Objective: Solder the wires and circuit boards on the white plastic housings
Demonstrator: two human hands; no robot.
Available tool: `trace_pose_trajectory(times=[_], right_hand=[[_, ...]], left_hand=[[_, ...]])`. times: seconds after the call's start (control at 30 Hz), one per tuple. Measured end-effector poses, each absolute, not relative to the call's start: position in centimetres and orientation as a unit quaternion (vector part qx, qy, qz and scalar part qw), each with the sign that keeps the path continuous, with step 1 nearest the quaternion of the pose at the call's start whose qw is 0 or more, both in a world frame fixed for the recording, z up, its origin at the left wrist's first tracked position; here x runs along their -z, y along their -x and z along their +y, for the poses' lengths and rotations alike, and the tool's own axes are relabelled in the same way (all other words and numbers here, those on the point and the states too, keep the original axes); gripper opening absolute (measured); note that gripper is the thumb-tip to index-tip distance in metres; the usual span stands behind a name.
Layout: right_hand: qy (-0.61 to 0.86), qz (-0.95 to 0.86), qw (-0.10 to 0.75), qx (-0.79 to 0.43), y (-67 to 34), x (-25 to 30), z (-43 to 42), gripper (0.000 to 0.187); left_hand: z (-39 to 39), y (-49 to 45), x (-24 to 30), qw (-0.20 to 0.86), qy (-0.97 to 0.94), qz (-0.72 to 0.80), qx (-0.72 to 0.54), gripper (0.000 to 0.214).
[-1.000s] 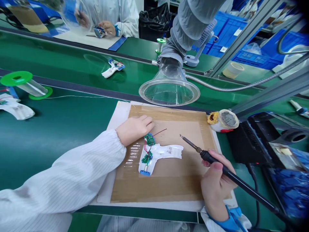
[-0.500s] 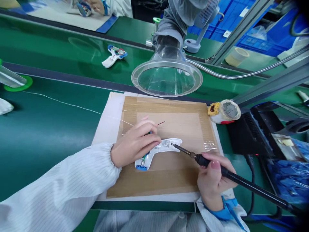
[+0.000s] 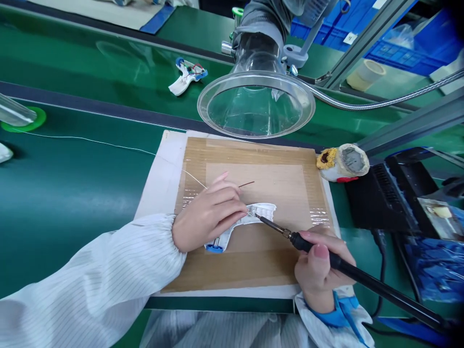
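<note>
My right hand (image 3: 324, 268) grips a soldering iron (image 3: 326, 256) by its black handle. The iron's tip meets the inside of a white plastic housing half (image 3: 263, 211) lying on a taped cardboard sheet (image 3: 232, 270). Over the housing's left part is my left hand (image 3: 212, 212), its thumb and forefinger pinched close to the tip. A thin solder wire (image 3: 119, 146) runs from the left into that hand. At the housing's lower end shows a blue round part (image 3: 214, 248). A short dark red wire (image 3: 246, 184) sticks out beyond my fingers; the housing's middle is hidden.
A clear fume hood (image 3: 256, 104) hangs above the board's far edge. Right of it stand a tip-cleaning pot (image 3: 350, 162) and a black soldering station (image 3: 384, 193). Another wired housing half (image 3: 187, 76) lies on the far ledge. A spool (image 3: 21, 116) stands at left.
The view has shifted a little. My left fingertips and the iron's tip are closer together over the housing. The person's hand across the bench has left the view.
</note>
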State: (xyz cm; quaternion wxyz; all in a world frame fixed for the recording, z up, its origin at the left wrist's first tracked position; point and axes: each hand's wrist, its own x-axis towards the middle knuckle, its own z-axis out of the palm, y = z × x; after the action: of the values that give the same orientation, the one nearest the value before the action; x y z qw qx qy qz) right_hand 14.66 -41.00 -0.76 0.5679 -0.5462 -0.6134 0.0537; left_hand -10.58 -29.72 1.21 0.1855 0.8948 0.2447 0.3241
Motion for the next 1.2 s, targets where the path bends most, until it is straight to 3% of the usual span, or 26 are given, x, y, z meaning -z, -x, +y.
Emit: trace_pose_trajectory(times=[0.8,1.2], right_hand=[[0.529,-0.654,0.533,-0.091,-14.8,0.1,-40.6,0.017],[0.529,-0.637,0.558,-0.045,-14.6,-0.4,-40.2,0.025]], left_hand=[[-29.6,10.2,-0.8,0.159,-0.893,0.249,-0.340,0.016],[-29.5,9.6,-1.1,0.148,-0.883,0.268,-0.355,0.013]])
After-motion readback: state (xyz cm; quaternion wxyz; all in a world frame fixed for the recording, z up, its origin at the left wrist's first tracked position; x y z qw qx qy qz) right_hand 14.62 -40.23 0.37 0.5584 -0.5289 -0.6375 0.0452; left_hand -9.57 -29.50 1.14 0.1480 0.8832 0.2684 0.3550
